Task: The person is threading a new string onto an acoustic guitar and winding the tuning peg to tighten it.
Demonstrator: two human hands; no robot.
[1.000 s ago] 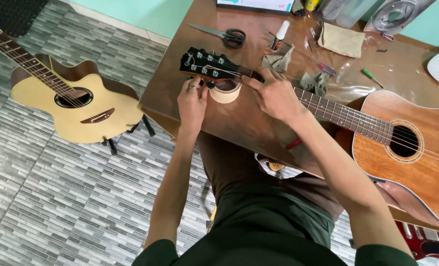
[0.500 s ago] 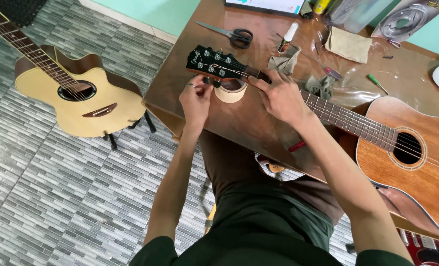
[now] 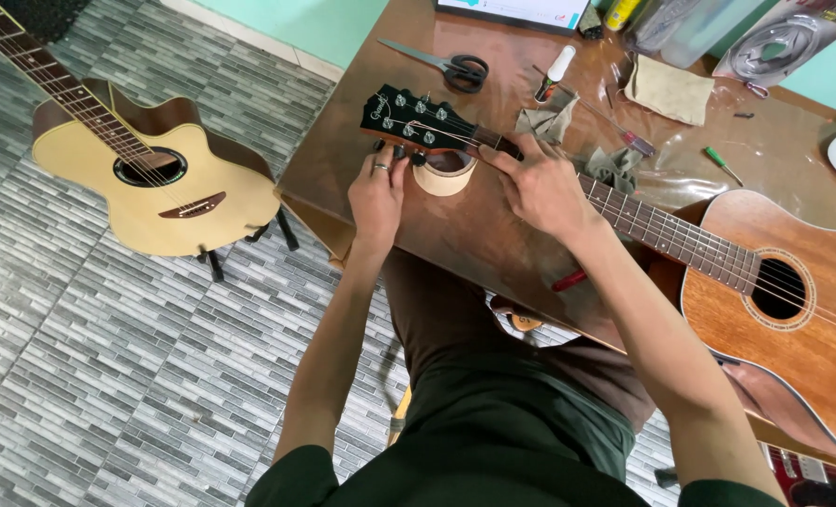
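On the brown wooden table [image 3: 493, 235], a reddish-brown acoustic guitar [image 3: 774, 291] lies flat, its black headstock [image 3: 418, 120] propped on a cream roll of tape [image 3: 444, 173] near the table's left edge. The left hand [image 3: 378, 192], ring on one finger, is up under the headstock's near edge, fingertips pinched closed on one of the tuning pegs there. The right hand [image 3: 540, 186] lies over the neck right at the nut, fingers curled down around the strings and pressing on them; how firmly it grips I cannot tell.

Behind the headstock, black-handled scissors [image 3: 446, 66] lie open-bladed, and a small white bottle [image 3: 557, 70] rests just beside a crumpled grey cloth [image 3: 547, 117]. Further right sit a folded tan cloth [image 3: 669, 89], a screwdriver with a reddish handle [image 3: 624, 136] and a small green-handled tool [image 3: 721, 161]. Down on the grey tiled floor [image 3: 108, 376], well apart from the table, a pale yellow acoustic guitar [image 3: 155, 183] leans on a black stand.
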